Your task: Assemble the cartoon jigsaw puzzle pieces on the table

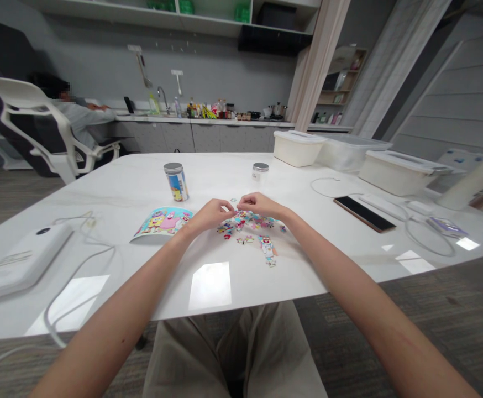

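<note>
My left hand (214, 214) and my right hand (260, 204) meet fingertip to fingertip over a heap of small jigsaw puzzle pieces (250, 221). Both are closed in a pinch at what looks like a puzzle piece, mostly hidden by the fingers. Nearer the table's front edge lies a joined part of the puzzle (268, 251) showing a cartoon figure. Beside my left wrist rests a curled picture sheet (162, 222) with colourful cartoon characters. Behind it stands a printed can (176, 182) with a grey lid. A clear jar (260, 172) with a grey lid is beyond my right hand.
On the left are a white device (24, 260) and loose cables. A dark phone (365, 214), a white cable and a small purple packet (447, 227) lie on the right. Lidded boxes (298, 148) line the back right. A person (79, 119) sits at the far left.
</note>
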Demonstrator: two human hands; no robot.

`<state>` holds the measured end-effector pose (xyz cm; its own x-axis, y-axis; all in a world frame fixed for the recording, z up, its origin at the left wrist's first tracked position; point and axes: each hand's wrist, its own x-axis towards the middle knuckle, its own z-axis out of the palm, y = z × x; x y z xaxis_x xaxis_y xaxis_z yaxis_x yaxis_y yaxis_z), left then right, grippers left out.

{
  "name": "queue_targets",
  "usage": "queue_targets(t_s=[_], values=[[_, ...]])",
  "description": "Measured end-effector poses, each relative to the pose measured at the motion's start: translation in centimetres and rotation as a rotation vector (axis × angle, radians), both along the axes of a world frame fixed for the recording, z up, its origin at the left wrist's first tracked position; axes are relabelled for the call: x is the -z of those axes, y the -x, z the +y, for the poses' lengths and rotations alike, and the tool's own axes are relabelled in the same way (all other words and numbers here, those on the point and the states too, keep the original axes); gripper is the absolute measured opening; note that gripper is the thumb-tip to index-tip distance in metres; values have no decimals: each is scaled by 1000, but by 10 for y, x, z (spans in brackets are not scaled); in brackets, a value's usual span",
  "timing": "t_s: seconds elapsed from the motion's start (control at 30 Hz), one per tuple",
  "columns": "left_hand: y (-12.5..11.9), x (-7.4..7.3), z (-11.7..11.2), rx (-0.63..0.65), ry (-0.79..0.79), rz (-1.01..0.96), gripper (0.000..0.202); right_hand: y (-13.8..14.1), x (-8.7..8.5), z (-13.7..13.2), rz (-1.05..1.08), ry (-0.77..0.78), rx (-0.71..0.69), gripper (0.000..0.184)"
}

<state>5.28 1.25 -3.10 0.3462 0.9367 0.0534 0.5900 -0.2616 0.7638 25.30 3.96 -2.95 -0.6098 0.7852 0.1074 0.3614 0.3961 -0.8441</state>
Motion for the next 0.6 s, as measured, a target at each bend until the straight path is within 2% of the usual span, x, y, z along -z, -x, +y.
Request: queue_targets(t_s=[0.23,0.43,0.6], values=[[0,0,2,-32,2,-26,24,0,0,-2,-95,15,-71,30],[-1,-2,-1,-43,1,-12,28,1,0,-3,-40,18,-68,29],[-2,-5,-2,-57,-47,75,29,0,-1,-2,-77,-2,-18,35]])
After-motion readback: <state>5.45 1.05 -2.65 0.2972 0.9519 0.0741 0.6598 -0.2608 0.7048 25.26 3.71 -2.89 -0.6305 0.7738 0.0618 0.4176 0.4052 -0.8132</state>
